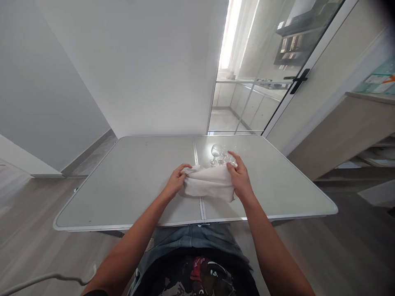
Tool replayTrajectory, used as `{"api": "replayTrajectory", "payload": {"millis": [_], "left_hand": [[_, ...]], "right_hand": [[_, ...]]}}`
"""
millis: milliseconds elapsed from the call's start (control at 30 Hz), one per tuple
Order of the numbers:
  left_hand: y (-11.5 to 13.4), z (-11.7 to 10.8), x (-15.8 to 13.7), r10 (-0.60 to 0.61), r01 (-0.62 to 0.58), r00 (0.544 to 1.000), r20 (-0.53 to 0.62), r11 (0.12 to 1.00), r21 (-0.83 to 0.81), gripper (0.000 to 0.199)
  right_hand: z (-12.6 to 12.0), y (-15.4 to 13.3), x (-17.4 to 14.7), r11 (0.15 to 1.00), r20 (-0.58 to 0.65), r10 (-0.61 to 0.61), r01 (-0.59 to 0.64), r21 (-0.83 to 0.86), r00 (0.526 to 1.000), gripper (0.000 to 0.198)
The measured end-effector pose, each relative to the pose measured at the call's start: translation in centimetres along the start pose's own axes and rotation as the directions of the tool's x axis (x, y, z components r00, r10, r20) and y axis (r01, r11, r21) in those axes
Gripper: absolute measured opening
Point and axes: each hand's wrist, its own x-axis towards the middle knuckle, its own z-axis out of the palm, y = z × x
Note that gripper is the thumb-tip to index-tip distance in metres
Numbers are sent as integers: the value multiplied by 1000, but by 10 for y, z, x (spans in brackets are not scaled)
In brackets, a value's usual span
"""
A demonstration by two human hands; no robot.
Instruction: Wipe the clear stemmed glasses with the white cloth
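Observation:
A white cloth [210, 182] is stretched between my two hands, just above the table's near half. My left hand [177, 179] pinches its left end between thumb and fingers. At the right end, my right hand [240, 176] grips the cloth with the thumb on top, the index finger reaching forward. Right behind the cloth stand several clear stemmed glasses, and the cloth and my right hand hide part of them. The most visible glass [216, 151] is upright, with a round bowl.
The pale folding table [148, 176] has a metal rim and a centre seam. A white wall [138, 74] meets its far edge. To the right are a glass door with a black handle [298, 81] and a wooden shelf unit [348, 127]. A cable [52, 276] hangs at lower left.

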Motion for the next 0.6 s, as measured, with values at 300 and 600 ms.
{"api": "replayTrajectory", "payload": {"millis": [300,600], "left_hand": [[21,2,-4,-91,72,993,-79,973,-219,20],[30,-12,-8,2,12,996,-88,989,150,46]], "right_hand": [[-16,-18,-18,971,292,61,-125,205,955,55],[-17,19,-20,970,116,85,-109,218,990,32]]}}
